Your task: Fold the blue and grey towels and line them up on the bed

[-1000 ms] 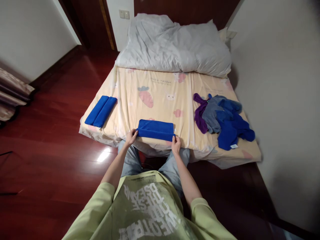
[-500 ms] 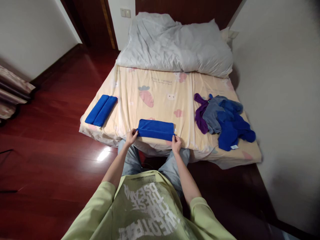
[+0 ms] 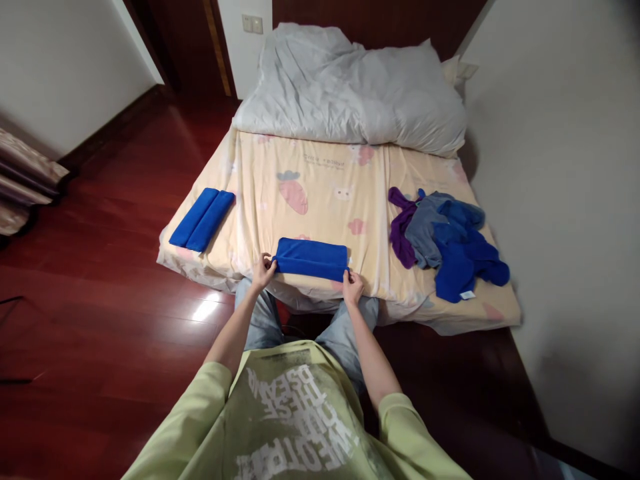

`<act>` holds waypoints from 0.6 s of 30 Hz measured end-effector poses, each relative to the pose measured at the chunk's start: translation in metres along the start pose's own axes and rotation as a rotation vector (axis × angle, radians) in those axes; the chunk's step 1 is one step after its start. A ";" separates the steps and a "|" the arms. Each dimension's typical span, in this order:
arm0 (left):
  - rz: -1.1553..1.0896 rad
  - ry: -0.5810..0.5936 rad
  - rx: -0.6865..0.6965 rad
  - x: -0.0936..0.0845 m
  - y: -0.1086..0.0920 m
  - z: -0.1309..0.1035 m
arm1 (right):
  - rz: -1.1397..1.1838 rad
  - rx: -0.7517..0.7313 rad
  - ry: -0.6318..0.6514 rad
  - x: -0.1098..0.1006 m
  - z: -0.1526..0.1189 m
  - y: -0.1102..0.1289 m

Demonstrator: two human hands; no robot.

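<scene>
A blue cloth (image 3: pixel 311 259), folded into a long rectangle, lies at the front edge of the bed. My left hand (image 3: pixel 264 271) pinches its near left corner, and my right hand (image 3: pixel 353 285) pinches the near right corner. On the bed's left side rest folded blue cloths (image 3: pixel 202 220), two narrow strips side by side. A loose pile of purple, grey and blue cloths (image 3: pixel 445 237) is heaped on the right, with a small white tag at its near edge.
The bed (image 3: pixel 320 193) has a yellow patterned sheet. A bunched grey-white quilt (image 3: pixel 350 87) lies across its far end. A wall (image 3: pixel 565 200) stands close on the right; dark red floor (image 3: pixel 110 267) is at the left.
</scene>
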State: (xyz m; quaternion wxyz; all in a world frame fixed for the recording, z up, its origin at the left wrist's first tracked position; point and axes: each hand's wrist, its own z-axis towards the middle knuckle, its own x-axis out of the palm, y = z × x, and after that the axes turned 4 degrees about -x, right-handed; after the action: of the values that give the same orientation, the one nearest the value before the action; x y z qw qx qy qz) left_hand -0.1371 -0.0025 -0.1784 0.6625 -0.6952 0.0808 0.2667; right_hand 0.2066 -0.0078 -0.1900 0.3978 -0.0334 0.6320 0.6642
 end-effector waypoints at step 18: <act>0.169 0.210 0.417 -0.012 0.000 -0.006 | -0.096 -0.728 0.271 -0.027 -0.003 -0.019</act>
State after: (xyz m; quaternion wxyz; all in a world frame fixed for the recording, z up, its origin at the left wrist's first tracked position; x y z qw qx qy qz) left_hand -0.1459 -0.0117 -0.1729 0.7549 -0.5583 0.2602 0.2251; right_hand 0.2346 -0.0256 -0.1907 0.3034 -0.2891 0.3995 0.8153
